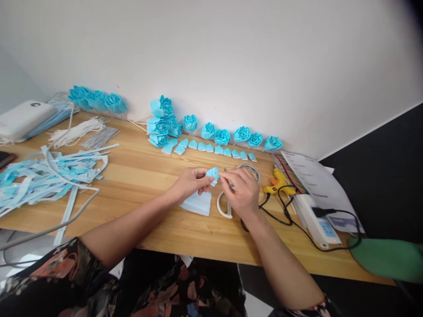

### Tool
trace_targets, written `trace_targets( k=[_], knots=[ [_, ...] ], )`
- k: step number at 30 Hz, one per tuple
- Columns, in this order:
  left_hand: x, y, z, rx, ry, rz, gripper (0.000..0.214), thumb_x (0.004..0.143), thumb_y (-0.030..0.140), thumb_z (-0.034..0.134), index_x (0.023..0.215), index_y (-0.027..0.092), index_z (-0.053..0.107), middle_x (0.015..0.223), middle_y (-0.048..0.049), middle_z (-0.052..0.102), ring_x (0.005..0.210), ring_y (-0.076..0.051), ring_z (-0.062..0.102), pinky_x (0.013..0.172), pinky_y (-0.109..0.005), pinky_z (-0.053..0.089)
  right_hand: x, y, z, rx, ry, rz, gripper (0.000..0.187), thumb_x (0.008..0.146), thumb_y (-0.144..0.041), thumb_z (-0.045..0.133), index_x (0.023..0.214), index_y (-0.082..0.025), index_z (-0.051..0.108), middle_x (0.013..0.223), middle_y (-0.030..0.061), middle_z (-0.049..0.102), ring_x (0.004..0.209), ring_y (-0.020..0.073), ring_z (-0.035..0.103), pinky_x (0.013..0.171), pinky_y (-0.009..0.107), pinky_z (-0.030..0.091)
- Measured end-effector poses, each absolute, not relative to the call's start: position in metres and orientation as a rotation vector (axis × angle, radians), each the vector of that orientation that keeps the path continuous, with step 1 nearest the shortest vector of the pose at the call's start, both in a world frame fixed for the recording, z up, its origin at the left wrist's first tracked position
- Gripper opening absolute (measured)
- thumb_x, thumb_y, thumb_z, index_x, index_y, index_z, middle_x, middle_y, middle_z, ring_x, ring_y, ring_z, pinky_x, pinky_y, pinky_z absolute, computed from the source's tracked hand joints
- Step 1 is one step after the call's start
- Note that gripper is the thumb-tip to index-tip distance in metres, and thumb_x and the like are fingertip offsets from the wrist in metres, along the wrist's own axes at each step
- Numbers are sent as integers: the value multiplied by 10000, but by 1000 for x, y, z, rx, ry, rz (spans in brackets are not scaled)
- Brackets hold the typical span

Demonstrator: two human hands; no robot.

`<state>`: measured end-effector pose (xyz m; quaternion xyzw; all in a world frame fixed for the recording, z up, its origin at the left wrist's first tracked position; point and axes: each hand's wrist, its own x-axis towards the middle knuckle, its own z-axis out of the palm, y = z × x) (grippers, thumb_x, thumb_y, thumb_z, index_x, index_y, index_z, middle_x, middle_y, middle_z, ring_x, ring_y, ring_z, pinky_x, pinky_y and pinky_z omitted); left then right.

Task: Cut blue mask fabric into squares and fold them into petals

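My left hand pinches a small folded light-blue petal piece above the wooden table. My right hand is closed around the same piece from the right, its fingers curled against it. Under the hands lies a flat light-blue sheet. White-handled scissors lie just below my right hand. A row of several folded blue petals runs along the table beyond the hands, and finished blue paper roses lean against the wall behind them.
A yellow glue gun with a black cord, a white power strip and printed papers lie to the right. A roll of clear tape sits behind my right hand. Blue and white strips pile at the left, near a white box.
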<state>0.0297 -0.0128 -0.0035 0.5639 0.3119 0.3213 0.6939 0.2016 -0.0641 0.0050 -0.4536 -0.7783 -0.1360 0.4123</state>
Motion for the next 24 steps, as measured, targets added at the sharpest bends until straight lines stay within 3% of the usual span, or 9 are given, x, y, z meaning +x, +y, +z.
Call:
trace_targets(
  k=[18,24],
  knots=[
    [28,-14,0,1232,754,734,278,725,400,679,666,139,605,559,26,526,510,-74,450,527,-217,352,203,-62,-2,-1187,-2023,-259,198,867,-125,570,977,-245,682,868,45,690,826,208,606,737,368,480],
    [29,-8,-13,1090,672,786,268,715,390,707,739,130,647,631,5,563,562,-88,480,579,-233,392,200,-63,3,-1184,-1996,-149,221,865,-163,578,1030,-247,699,884,49,670,817,204,593,753,376,485]
  ],
)
